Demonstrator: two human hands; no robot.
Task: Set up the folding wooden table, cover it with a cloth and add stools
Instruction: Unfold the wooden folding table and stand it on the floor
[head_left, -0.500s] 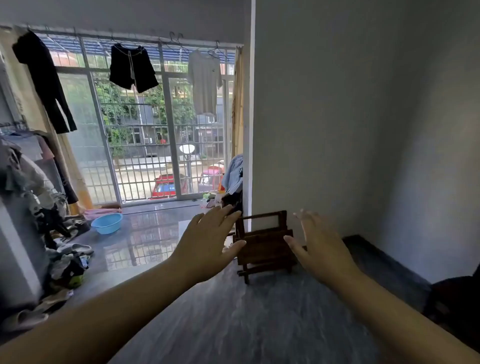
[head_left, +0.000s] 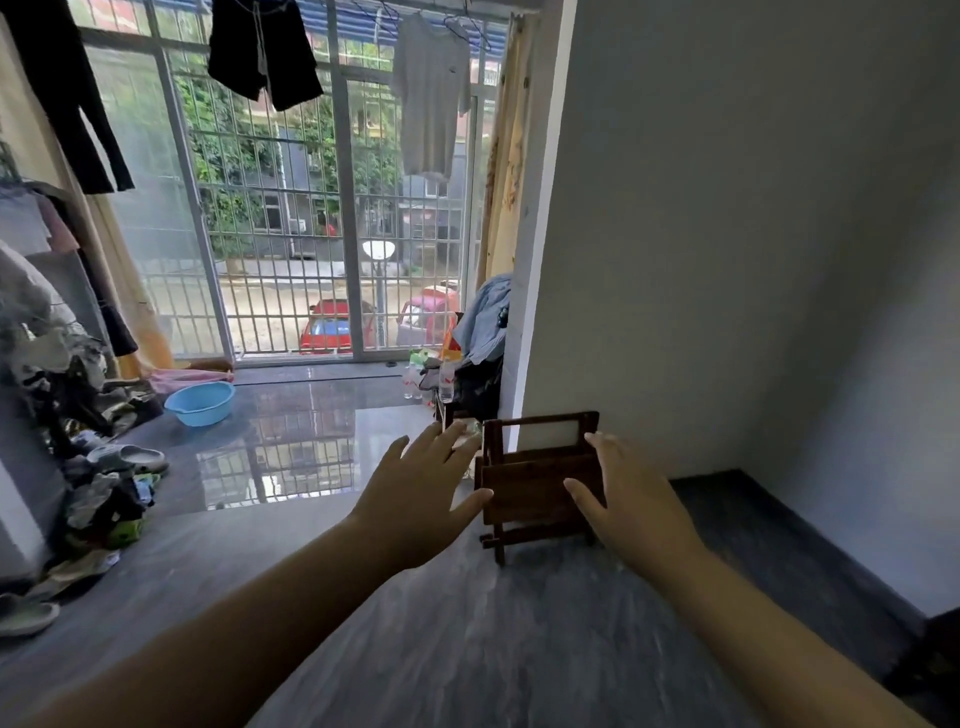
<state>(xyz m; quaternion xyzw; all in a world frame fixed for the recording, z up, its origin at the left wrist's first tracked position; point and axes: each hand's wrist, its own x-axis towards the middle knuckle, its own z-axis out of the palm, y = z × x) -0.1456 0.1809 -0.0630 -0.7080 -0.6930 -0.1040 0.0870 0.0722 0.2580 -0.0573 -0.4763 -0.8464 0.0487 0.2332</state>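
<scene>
Reaching forward with both arms, you have your left hand (head_left: 422, 493) spread open, palm down, fingers apart and the thumb stretched toward the folded wooden table (head_left: 535, 483). Your right hand (head_left: 631, 506) is open too, fingers extended and thumb pointing inward across the table's dark front panel. Neither hand grips anything; whether the fingertips actually touch the wood cannot be told from this angle, since both hands overlap it only in the line of sight.

That table stands folded and upright on the grey floor (head_left: 467, 649), leaning at the corner of the white wall (head_left: 727, 234), its top rail and crossed legs visible between your hands.

Farther out on your left, a blue basin (head_left: 200, 402) sits on the glossy tiles near a heap of clothes and slippers (head_left: 98, 483). Beyond it rises a barred sliding window (head_left: 311, 208), with dark garments (head_left: 262, 49) and a pale shirt (head_left: 431, 104) hanging on hangers across its top. Just behind the table, more clothing (head_left: 483, 332) is piled beside the wall's edge.
</scene>
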